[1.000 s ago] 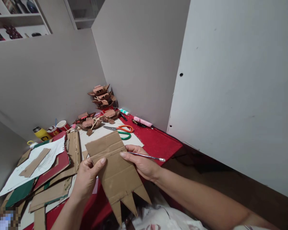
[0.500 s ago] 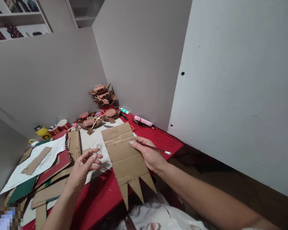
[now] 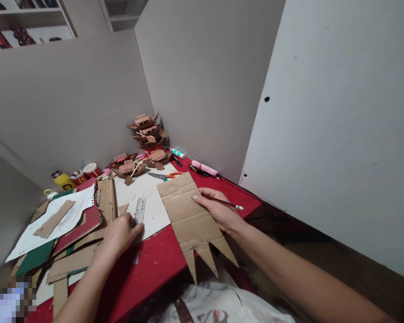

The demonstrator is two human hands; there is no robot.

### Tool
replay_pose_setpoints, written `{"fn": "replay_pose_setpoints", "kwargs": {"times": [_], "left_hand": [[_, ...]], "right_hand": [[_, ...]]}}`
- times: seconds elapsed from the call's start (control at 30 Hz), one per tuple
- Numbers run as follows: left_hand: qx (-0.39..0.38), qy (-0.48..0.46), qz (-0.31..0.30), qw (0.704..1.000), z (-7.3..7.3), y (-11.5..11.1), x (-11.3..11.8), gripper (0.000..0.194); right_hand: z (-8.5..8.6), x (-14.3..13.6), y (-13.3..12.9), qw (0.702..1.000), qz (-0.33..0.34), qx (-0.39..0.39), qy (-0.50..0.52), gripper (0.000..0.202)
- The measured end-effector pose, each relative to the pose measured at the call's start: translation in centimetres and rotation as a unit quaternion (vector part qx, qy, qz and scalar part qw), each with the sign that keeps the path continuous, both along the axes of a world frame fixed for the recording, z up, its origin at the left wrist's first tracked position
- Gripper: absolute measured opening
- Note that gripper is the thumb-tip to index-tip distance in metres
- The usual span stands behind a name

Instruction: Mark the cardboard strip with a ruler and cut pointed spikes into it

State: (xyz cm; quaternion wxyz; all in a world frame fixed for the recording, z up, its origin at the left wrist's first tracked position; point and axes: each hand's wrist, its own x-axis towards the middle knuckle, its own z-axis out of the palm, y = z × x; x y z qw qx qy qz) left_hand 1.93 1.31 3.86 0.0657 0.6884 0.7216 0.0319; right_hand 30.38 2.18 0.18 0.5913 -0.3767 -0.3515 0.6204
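My right hand [image 3: 220, 210] grips a piece of brown cardboard [image 3: 185, 211] by its right edge, thumb on top. Its lower end is cut into three long points that hang over the table's front edge. A dark pencil [image 3: 222, 202] with a light tip is held in the same hand, pointing right. On the table, my left hand [image 3: 121, 235] is closed over the middle of a clear ruler [image 3: 140, 210], thumb stretched to the right. The other fingers are bent and partly hidden. The ruler's ends show above and below the hand.
Orange-handled scissors [image 3: 164, 176] lie behind the cardboard. Several small brown model boats [image 3: 129, 168] stand at the back. Cardboard scraps and a drawn-on paper sheet [image 3: 84, 204] are piled left, near cups [image 3: 92, 170] and a yellow bottle [image 3: 63, 180]. A pink glue gun [image 3: 204, 168] lies by the wall.
My left hand has come down from above the table and closed over the ruler. The cardboard, with my right hand, appears shifted slightly right, and the scissors show more fully.
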Motion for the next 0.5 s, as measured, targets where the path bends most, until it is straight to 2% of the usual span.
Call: {"fn": "replay_pose_setpoints", "kwargs": {"times": [0.3,0.5], "left_hand": [[-0.037,0.024,-0.011,0.999,0.3,-0.4,-0.8,0.018],[-0.02,0.055,-0.004,0.998,0.2,-1.0,-0.7,0.028]], "right_hand": [[0.1,-0.4,0.3,0.999,0.036,0.008,-0.03,0.029],[0.2,-0.5,0.4,0.998,0.049,0.017,-0.043,0.029]]}}
